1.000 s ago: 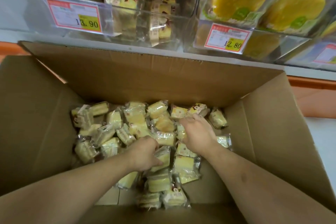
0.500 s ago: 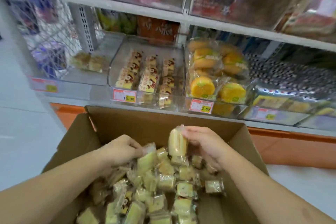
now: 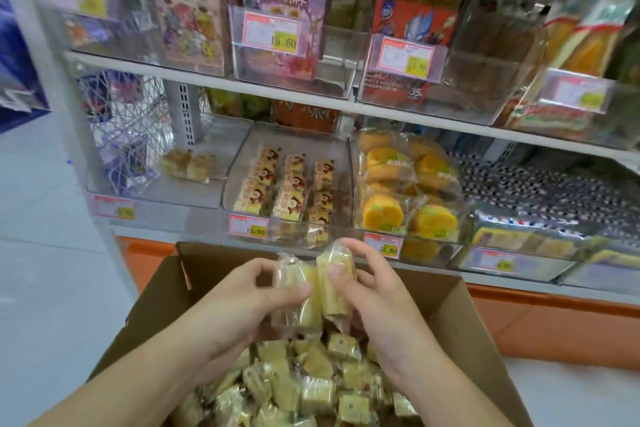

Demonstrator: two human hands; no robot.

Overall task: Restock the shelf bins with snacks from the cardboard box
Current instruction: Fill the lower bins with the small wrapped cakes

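Each hand grips one wrapped cake above the cardboard box (image 3: pixel 460 315): the left hand (image 3: pixel 239 298) curls its fingers (image 3: pixel 294 289) round the left cake (image 3: pixel 294 298), the right hand (image 3: pixel 377 291) pinches the right cake (image 3: pixel 334 284). These look light, soft and easily squashed inside slick, crinkly film, so a gentle hold across the broad sides probably suits better than tugging the wrapper ends. Compared with half a second ago, both hands are higher and closer together, the packets now touching, just short of the shelf bin (image 3: pixel 242 163) holding matching cakes.
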